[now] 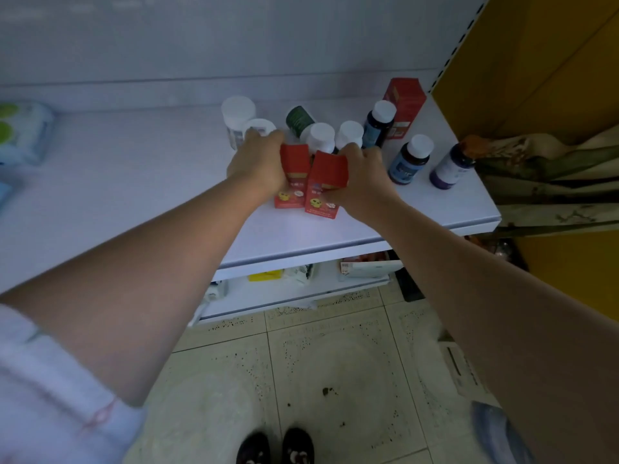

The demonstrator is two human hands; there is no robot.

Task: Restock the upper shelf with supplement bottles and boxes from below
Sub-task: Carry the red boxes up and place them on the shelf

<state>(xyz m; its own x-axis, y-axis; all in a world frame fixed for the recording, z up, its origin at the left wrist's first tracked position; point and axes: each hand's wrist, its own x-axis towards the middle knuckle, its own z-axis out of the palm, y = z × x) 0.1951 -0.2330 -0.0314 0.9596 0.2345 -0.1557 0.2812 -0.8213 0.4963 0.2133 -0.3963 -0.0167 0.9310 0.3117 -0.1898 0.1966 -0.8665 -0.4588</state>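
Head view: both arms reach onto the upper shelf (134, 189). The left hand (258, 164) has its fingers curled round the left red box (294, 184). The right hand (361, 177) grips the right red box (326, 187) the same way. Both boxes are upright and side by side, apparently touching, with their bases near the shelf's front edge. I cannot tell whether they are fully set down.

Step, as judged: placing the two boxes among stock already on the shelf. Behind them are white-capped bottles (321, 135), a dark green bottle (299, 119) tilted over, a blue-labelled bottle (409, 161), a purple-labelled bottle (449, 170) and a third red box (403, 105) at the back right.

Next move, as judged: square the pair, let go without tipping either, then go down to the lower shelf (301, 298), where a few packages show. The bottles stand close behind the knuckles, so pushing the boxes deeper could knock one over.

Labels: each held box carries a yellow face graphic low on its front and a yellow band above it. All text is too blurred to read, so no brand could be made out. Bottle labels are also illegible.
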